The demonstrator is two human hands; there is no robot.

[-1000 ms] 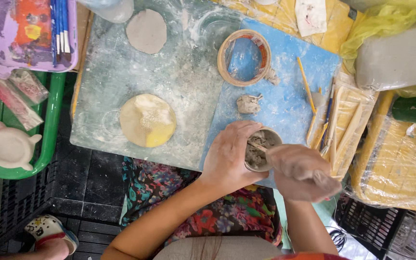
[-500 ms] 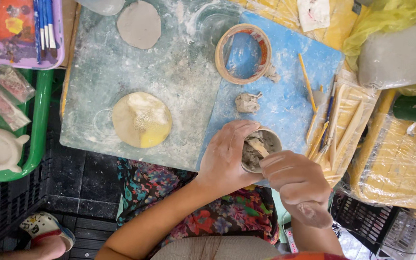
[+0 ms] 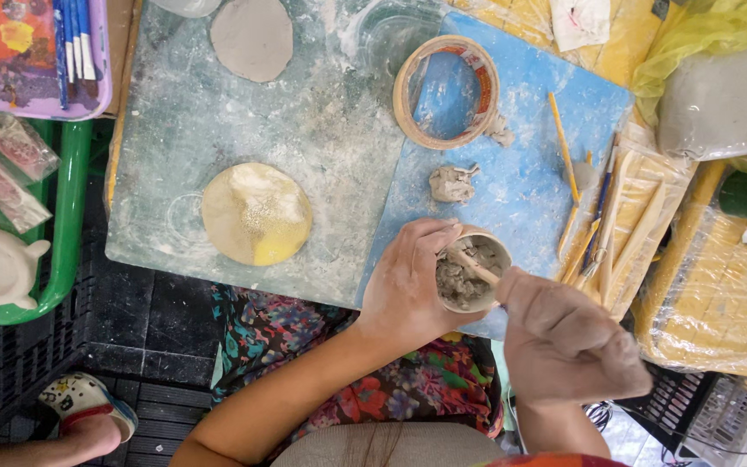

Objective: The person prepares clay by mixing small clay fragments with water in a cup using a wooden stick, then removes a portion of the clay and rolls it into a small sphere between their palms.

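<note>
Near the counter's (image 3: 218, 130) front edge, head view: left hand (image 3: 408, 281) wraps a small round cup (image 3: 475, 278) of grey clay on the blue mat (image 3: 520, 190), fingers hiding its left rim. Right hand (image 3: 568, 333) is closed in a fist on a wooden stick (image 3: 473, 266) poking into the cup; stick's upper end is hidden inside the fist. Clay lump (image 3: 453, 183) and tape ring (image 3: 447, 91) sit further back, yellow disc (image 3: 256, 214) to the left. Wooden tools (image 3: 616, 216) at right partly under plastic. Grey disc (image 3: 252, 36) cut off at top.
</note>
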